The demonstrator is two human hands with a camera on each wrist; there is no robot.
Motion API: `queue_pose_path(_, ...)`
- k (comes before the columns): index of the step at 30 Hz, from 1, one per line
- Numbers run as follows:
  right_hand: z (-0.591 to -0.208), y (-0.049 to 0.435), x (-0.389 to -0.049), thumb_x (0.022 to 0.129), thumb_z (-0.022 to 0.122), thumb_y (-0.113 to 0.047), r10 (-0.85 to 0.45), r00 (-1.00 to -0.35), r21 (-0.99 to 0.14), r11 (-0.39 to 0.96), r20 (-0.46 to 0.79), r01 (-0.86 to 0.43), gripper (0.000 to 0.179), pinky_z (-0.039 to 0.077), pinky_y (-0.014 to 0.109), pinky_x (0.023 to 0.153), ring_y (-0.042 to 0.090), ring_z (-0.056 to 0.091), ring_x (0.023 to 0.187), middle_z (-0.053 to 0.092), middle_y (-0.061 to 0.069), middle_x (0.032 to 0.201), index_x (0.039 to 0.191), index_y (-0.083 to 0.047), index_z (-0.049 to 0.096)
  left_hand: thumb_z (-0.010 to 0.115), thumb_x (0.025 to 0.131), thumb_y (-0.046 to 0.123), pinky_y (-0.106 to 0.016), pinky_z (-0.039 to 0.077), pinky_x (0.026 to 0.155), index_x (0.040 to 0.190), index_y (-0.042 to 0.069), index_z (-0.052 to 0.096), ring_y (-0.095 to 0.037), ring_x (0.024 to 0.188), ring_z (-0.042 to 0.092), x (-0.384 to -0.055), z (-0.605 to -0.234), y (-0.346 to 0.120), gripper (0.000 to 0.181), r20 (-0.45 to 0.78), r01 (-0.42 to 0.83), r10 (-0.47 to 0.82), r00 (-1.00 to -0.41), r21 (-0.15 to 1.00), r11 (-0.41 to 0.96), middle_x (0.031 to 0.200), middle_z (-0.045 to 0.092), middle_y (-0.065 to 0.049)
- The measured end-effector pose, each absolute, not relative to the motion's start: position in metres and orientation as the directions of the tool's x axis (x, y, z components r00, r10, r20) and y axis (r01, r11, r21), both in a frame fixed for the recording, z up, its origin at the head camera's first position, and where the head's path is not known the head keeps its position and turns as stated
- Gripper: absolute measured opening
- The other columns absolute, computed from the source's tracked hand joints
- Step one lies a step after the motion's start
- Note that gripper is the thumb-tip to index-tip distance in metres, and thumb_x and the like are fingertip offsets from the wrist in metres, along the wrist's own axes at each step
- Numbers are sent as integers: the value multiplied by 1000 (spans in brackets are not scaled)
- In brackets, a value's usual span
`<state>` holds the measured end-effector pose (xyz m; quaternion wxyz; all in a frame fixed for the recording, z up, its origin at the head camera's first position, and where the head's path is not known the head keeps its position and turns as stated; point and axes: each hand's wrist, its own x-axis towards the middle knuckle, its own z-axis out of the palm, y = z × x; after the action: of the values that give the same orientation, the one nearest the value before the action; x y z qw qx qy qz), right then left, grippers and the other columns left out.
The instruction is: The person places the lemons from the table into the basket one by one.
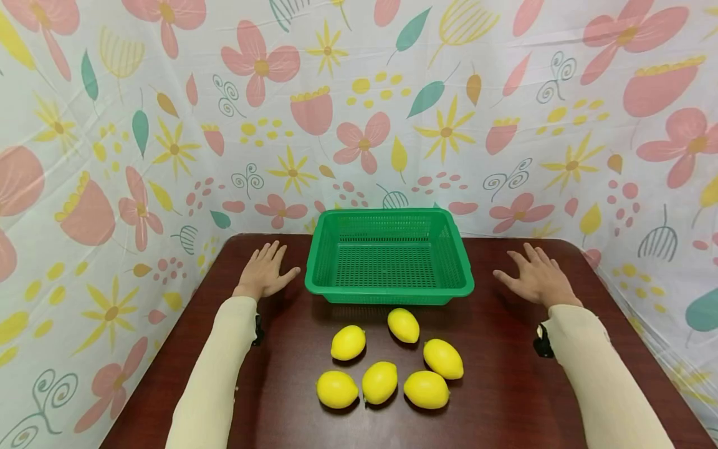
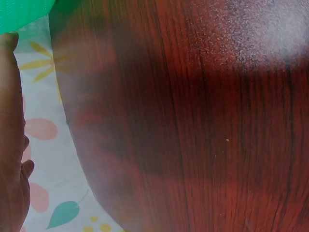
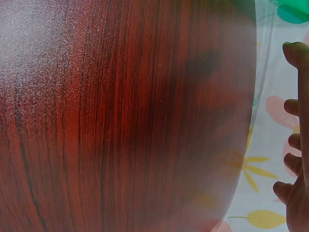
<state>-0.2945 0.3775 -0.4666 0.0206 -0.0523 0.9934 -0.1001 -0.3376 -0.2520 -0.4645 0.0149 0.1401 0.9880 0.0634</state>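
A green plastic basket (image 1: 389,293) with perforated sides and floor stands at the back of the table, nothing inside it. Several yellow lemons (image 1: 379,382) lie loosely grouped in front of it. To the basket's left, my left hand (image 1: 266,272) is spread with straight fingers, its thumb pointing at the basket's side. My right hand (image 1: 536,279) is spread the same way on the right, farther from the basket. Neither hand holds anything. In the left wrist view, part of the basket (image 2: 24,14) shows beside the fingers at the top left.
The dark red wood-grain table (image 1: 280,399) has rounded back corners. A white cloth (image 1: 359,93) printed with flowers and leaves hangs behind it and along both sides. A black wrist strap (image 1: 543,343) shows at the right sleeve.
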Motion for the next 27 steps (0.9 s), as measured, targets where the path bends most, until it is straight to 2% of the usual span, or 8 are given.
queue_pose_path(16, -463, 373, -296, 99, 41, -71, -136, -991, -230, 965, -13, -130, 93, 12, 76, 114, 62, 11, 145, 13, 41, 159, 153, 5, 34, 38, 105, 62, -57, 7, 125, 162, 1, 21, -42, 156, 10, -338, -459, -255, 85, -13, 276, 280, -960, 128, 953, 168, 14, -23)
queue_pose_path(22, -453, 363, -287, 100, 46, -68, -184, -981, -241, 951, 56, -192, 87, 23, 76, 110, 58, 21, 144, 21, 38, 159, 151, 2, 40, 37, 105, 61, -56, 7, 126, 161, 2, 25, -41, 156, 12, -335, -455, -258, 82, 27, 279, 278, -960, 137, 950, 168, 17, -22)
queue_pose_path(27, -437, 350, -266, 99, 55, -61, -197, -971, -304, 925, 135, -229, 79, 29, 78, 103, 58, 29, 139, 28, 35, 157, 149, 0, 45, 33, 106, 61, -55, 12, 125, 160, 2, 29, -40, 155, 17, -334, -453, -254, 80, 113, 323, 306, -945, 183, 929, 166, 25, -22)
